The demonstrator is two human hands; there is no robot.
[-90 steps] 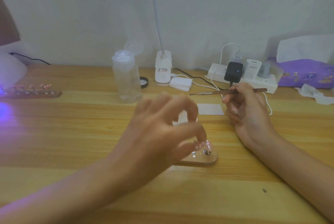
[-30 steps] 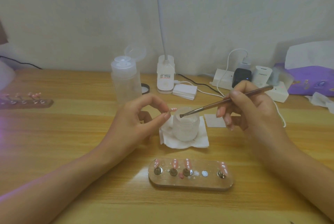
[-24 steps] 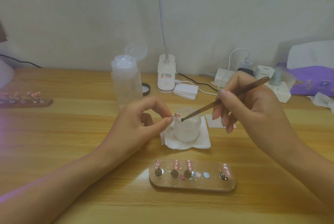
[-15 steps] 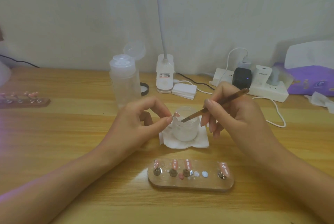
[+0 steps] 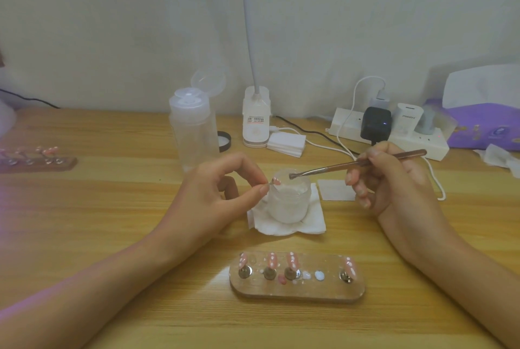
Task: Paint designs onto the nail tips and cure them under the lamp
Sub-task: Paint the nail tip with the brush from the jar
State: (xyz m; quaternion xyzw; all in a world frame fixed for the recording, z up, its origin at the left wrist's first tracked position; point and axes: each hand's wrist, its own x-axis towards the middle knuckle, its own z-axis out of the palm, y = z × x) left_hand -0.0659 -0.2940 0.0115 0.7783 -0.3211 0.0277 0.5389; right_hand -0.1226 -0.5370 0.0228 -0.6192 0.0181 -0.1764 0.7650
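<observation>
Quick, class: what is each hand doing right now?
Left hand: pinching a nail tip on its stand.
Right hand: gripping the brush, bristles over the jar.

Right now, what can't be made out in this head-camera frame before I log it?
Head view only.
Nail tip pinched by the left hand: too small to read its design.
Brush in the right hand: whether its tip touches the jar is unclear.
Curing lamp: mostly cut off by the left edge.
Desk lamp: head beyond the top edge.
</observation>
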